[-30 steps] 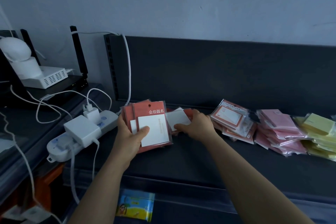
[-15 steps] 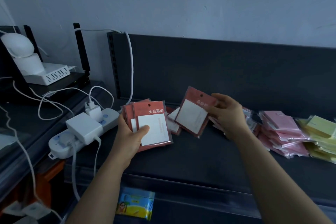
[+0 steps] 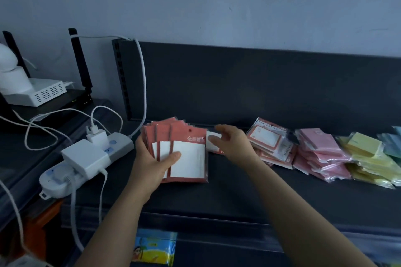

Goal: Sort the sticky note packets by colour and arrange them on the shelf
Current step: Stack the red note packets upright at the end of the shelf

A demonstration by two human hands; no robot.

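1. Left hand (image 3: 156, 163) grips a fanned stack of red packets (image 3: 186, 158). The thumb lies across the white note faces and the fingers are behind. The stack is held at the left end of the dark shelf (image 3: 238, 193), faces towards the camera.
2. Right hand (image 3: 233, 145) holds nothing, fingers loosely spread. It sits just right of the stack, over a loose red packet (image 3: 213, 142) lying on the shelf. Cannot tell whether it touches that packet.
3. The two hands are near each other but apart.
4. Along the shelf to the right, in order:
   - a pile of label packets (image 3: 271, 143), clear-wrapped with red borders, the top one printed "UNIVERSITY";
   - pink packets (image 3: 321, 154), a loose heap just beside that pile;
   - yellow packets (image 3: 366, 156), touching the pink heap;
   - blue-green packets (image 3: 393, 143), cut off by the frame edge.
5. Left of the shelf, on a lower surface: a white power strip (image 3: 117, 147) with a white charger (image 3: 84, 157) plugged in and white cables looping off it.
6. Behind that is a black router (image 3: 80, 67) with upright antennas.
7. Below the shelf's front lip: a bright blue-and-yellow packet (image 3: 154, 249), partly hidden.
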